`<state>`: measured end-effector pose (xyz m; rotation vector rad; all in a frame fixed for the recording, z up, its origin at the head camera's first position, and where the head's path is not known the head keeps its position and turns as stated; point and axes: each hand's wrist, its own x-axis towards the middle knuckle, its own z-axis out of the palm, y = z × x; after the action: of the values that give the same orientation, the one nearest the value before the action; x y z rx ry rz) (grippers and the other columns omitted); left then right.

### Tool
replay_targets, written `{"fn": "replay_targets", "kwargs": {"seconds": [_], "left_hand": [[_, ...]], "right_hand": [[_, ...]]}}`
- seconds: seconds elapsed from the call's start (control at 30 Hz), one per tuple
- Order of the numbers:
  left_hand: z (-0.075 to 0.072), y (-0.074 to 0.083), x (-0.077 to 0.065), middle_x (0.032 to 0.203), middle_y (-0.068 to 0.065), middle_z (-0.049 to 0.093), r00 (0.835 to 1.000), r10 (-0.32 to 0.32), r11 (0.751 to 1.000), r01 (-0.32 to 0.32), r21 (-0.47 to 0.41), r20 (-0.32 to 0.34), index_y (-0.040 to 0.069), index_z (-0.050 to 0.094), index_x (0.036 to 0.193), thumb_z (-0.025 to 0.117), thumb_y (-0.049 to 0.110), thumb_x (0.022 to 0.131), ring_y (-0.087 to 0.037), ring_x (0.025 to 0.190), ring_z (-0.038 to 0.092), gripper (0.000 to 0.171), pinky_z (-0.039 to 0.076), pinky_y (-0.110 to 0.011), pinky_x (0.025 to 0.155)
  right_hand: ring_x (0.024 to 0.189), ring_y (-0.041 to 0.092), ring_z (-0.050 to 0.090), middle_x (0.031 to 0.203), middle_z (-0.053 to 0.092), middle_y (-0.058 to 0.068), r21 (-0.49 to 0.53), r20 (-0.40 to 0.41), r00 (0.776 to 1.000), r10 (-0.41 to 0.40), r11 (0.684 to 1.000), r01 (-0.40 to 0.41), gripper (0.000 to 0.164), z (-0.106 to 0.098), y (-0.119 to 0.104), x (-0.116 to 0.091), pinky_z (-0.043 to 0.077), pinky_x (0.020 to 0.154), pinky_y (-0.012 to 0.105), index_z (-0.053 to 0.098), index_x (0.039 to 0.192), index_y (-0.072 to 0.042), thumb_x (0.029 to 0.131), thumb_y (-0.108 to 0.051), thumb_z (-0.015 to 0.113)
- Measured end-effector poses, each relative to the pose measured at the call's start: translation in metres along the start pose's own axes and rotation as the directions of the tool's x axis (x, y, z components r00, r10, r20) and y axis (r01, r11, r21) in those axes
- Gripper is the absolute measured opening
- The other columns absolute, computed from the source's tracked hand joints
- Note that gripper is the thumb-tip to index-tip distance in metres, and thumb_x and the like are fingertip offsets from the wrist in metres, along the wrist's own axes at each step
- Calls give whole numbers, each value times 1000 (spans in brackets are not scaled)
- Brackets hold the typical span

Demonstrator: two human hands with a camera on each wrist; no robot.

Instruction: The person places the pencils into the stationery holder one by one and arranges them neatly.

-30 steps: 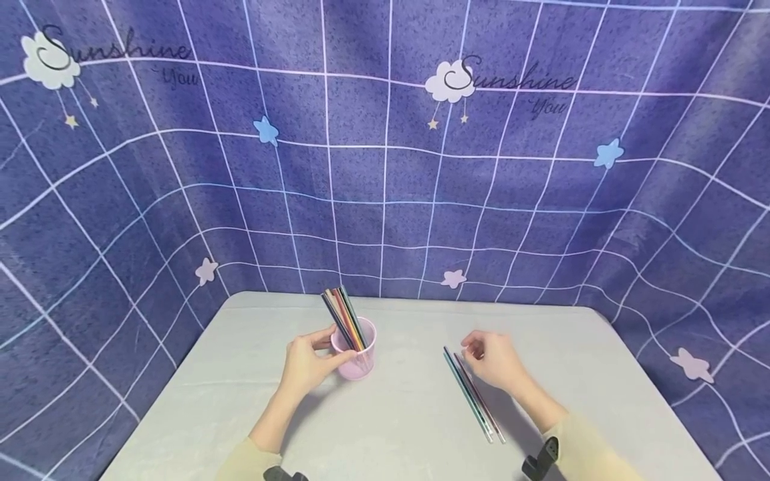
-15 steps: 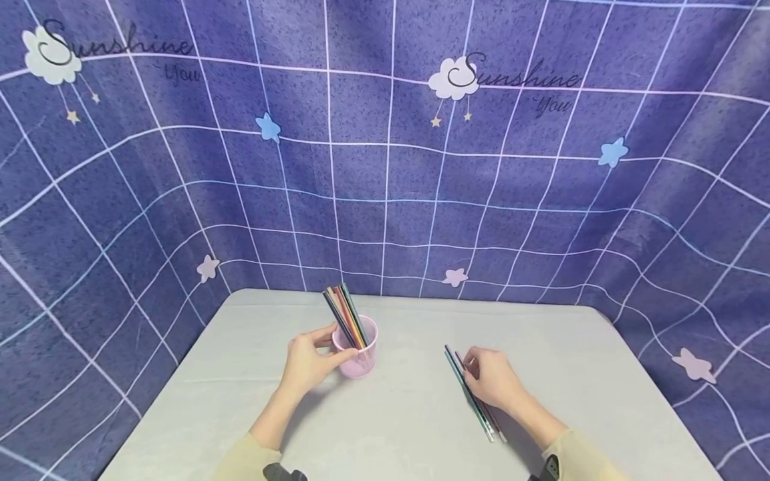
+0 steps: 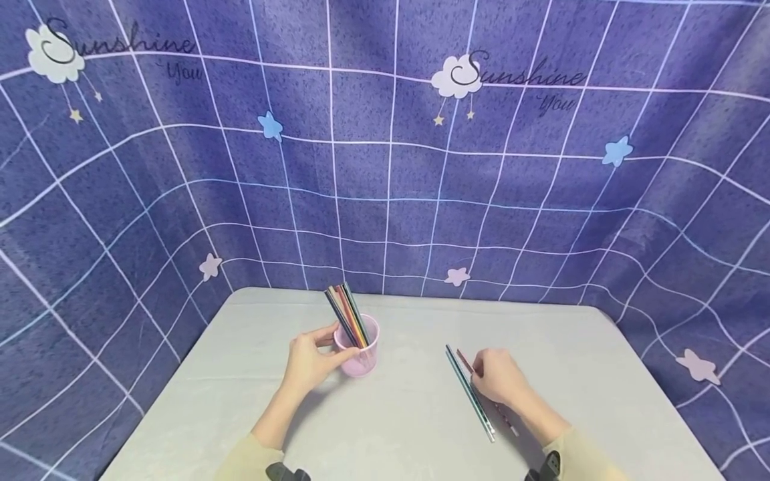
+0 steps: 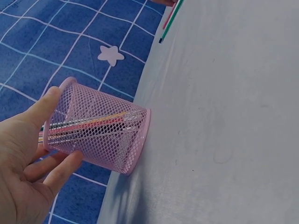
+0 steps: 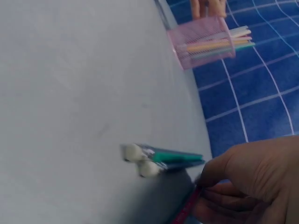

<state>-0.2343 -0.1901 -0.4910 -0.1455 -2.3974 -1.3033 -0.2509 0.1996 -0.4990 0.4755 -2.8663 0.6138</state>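
Observation:
My left hand (image 3: 308, 361) holds a pink mesh pencil cup (image 4: 100, 123) by its rim, thumb on one side and fingers on the other. Several coloured pencils (image 3: 347, 315) lean inside the cup and stick out over its rim. On the right half of the table, my right hand (image 3: 499, 377) pinches a red pencil (image 5: 188, 206) between thumb and fingers. Beside it, to the left, two pencils (image 3: 469, 393), one green and one darker blue-green, lie close together on the table. Their white eraser ends (image 5: 140, 158) point toward me.
A light grey cloth covers the table (image 3: 397, 427). Behind it and along both sides hangs a blue-purple curtain (image 3: 385, 167) with a grid, stars and clouds, reaching down to the table's back edge.
My right hand has come down onto the pencils and taken hold of the red one, shifting it slightly right, apart from the other two. My left hand keeps its grip on the pencil cup.

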Motion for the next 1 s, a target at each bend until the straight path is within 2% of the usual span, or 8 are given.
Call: {"fn": "replay_targets", "kwargs": {"seconds": [0.17, 0.37, 0.57, 0.8, 0.9, 1.0], "left_hand": [[1, 1, 1, 107, -13, 83, 1000, -11, 1000, 11, -6, 4, 4, 74, 131, 101, 30, 72, -33, 100, 81, 70, 64, -54, 95], [2, 1, 4, 109, -13, 83, 1000, 6, 1000, -6, -18, 7, 2, 74, 131, 100, 31, 73, -35, 99, 81, 70, 64, -56, 93], [2, -2, 4, 110, -12, 83, 1000, 12, 999, -12, -38, 5, 2, 75, 130, 101, 26, 71, -33, 97, 82, 69, 66, -55, 89], [1, -6, 2, 107, -15, 83, 999, 35, 997, -35, -74, -7, 2, 76, 128, 102, 27, 69, -35, 97, 81, 69, 68, -29, 73], [2, -7, 2, 105, -18, 82, 999, 38, 995, -39, -96, -17, 0, 76, 127, 102, 26, 70, -36, 92, 82, 68, 67, -27, 70], [4, -7, 4, 105, -19, 82, 999, 40, 995, -41, -95, -21, 0, 76, 127, 101, 28, 71, -36, 90, 82, 67, 68, -31, 71]], "right_hand": [[60, 9, 56, 66, 67, -4, 29, 2, 1000, 13, 999, -13, 6, -12, 7, 12, 52, 57, 28, 73, 80, -9, 80, -4, 77], [62, 11, 65, 70, 74, 0, 63, -109, 991, -76, 995, 83, 2, -32, 3, 29, 57, 61, 31, 73, 82, -6, 82, -5, 75], [64, 7, 65, 71, 74, -3, 77, -134, 982, -133, 987, 144, 4, -46, -11, 41, 56, 62, 27, 75, 88, -5, 88, -9, 74], [70, 8, 71, 79, 77, -1, 185, -197, 969, -147, 965, 184, 4, -60, -45, 59, 62, 66, 25, 78, 97, -9, 93, -9, 76], [75, 11, 74, 82, 79, 0, 267, -254, 957, -139, 941, 208, 5, -64, -64, 66, 64, 66, 21, 78, 100, -10, 95, -10, 77], [78, 14, 77, 86, 80, 1, 358, -298, 945, -133, 903, 239, 5, -67, -82, 72, 65, 67, 20, 78, 101, -10, 96, -10, 77]]}}
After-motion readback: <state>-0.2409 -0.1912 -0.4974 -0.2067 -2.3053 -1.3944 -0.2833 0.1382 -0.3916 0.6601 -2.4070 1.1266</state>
